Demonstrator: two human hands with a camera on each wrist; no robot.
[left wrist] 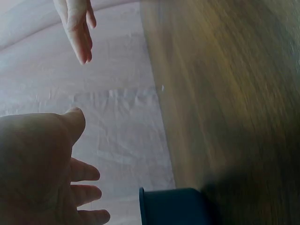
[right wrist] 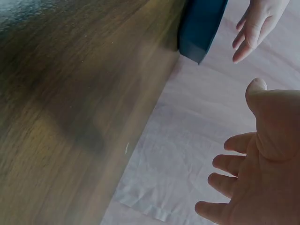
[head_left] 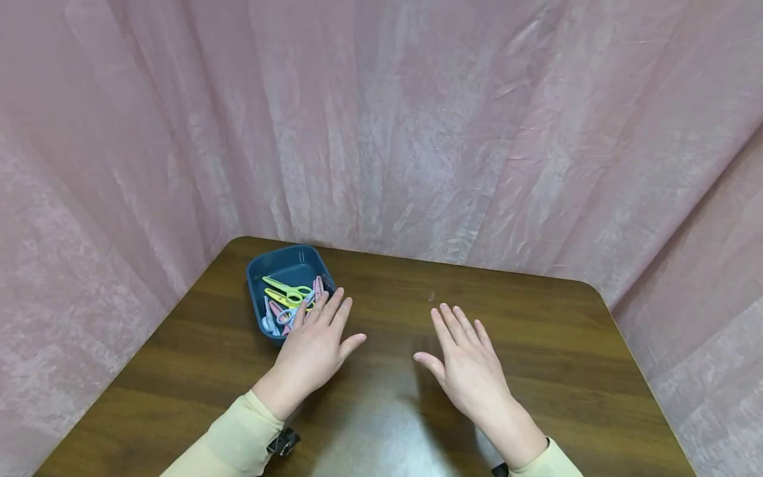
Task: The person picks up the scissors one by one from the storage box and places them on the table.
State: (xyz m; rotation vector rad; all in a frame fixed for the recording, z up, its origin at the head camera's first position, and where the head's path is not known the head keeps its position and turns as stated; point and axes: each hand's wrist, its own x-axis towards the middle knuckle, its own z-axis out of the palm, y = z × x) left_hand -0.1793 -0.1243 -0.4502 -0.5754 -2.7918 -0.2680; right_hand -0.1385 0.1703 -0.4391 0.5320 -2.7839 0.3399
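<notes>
A dark blue plastic bin (head_left: 298, 257) sits at the back left of the table, holding several pairs of scissors in green, yellow, pink and light blue. Green scissors (head_left: 286, 287) lie uppermost toward its far side, light blue scissors (head_left: 269, 319) at its left. My left hand (head_left: 312, 344) hovers with straight, spread fingers by the bin's near right corner and hides part of the contents. Apart from it, over the table's middle right, my right hand (head_left: 471, 371) is held out flat, thumb spread. Neither hand holds anything.
The brown wooden table (head_left: 554, 344) has rounded back corners. Pink curtains (head_left: 417, 132) hang behind it and along both sides. A small pale mark (head_left: 432, 297) shows on the tabletop beyond my right hand.
</notes>
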